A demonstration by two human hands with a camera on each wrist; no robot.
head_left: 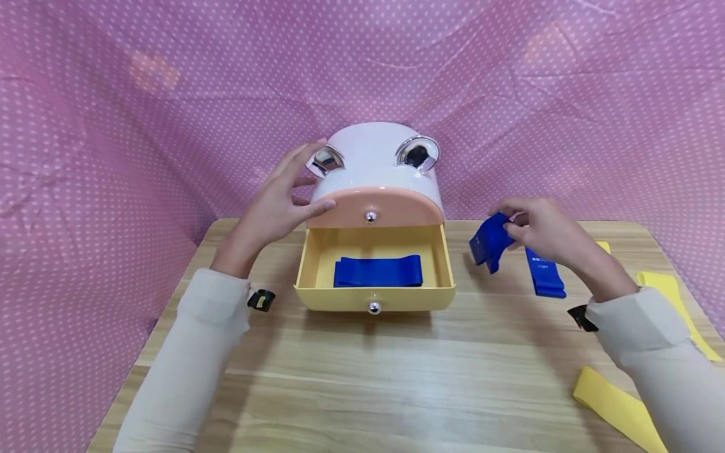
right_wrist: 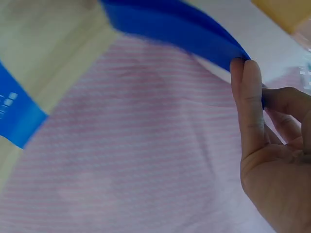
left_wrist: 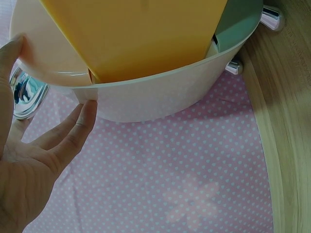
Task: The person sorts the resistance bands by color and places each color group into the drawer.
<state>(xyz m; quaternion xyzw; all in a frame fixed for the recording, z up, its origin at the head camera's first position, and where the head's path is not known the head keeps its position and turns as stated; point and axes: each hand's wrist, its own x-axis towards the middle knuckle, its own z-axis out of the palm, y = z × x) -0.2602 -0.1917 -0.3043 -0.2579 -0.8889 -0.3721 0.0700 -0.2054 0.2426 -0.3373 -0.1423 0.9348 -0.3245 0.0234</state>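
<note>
My right hand (head_left: pixel 544 228) pinches a folded blue resistance band (head_left: pixel 487 240) between thumb and fingertips, held up to the right of a small drawer box (head_left: pixel 376 148). In the right wrist view the band (right_wrist: pixel 170 26) stretches away from the fingertips, slightly blurred. The box is white, with two shiny silver ears and a peach upper drawer (head_left: pixel 345 206). Below it the yellow drawer (head_left: pixel 334 299) is pulled out, and another folded blue band (head_left: pixel 378 272) lies inside. My left hand (head_left: pixel 277 200) rests against the box's left side, its thumb touching the peach front and its extended fingers along the white wall.
Another blue band (head_left: pixel 545 274) marked "Light" lies on the wooden table (head_left: pixel 362 390), partly behind my right hand. Several yellow bands (head_left: pixel 617 406) are spread along the right side, some partly hidden by my arm. A pink dotted cloth (head_left: pixel 226 94) hangs behind the table.
</note>
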